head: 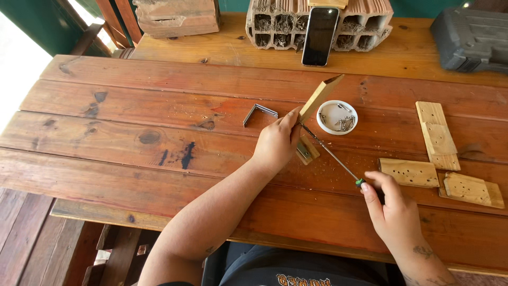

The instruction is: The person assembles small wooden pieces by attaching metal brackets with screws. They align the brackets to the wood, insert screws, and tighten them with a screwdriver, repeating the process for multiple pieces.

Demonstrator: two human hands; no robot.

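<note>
Hands first, as I read them from my end: the left hand is clamped around the foot of a small wooden block that stands tilted up off the counter, thumb and fingers pinching it where it meets a second, flat wood piece with a metal bracket on it. The right hand is closed on the green-collared handle of a long screwdriver, whose thin shaft runs up and left to the joint under the left hand.

I judge the block to be light, stiff and dry, not slippery, but easy to tip while pushed from the side; holding it low, near the joint, looks the steadiest grip. The screwdriver is rigid and slim, best held at the handle end.

Just beyond the block sits a white dish of screws, and to its left an unused angle bracket lies flat. More drilled wood pieces lie apart to the right. Further back, a phone leans upright against a hollow clay brick, with a grey tool case at the far right corner.
</note>
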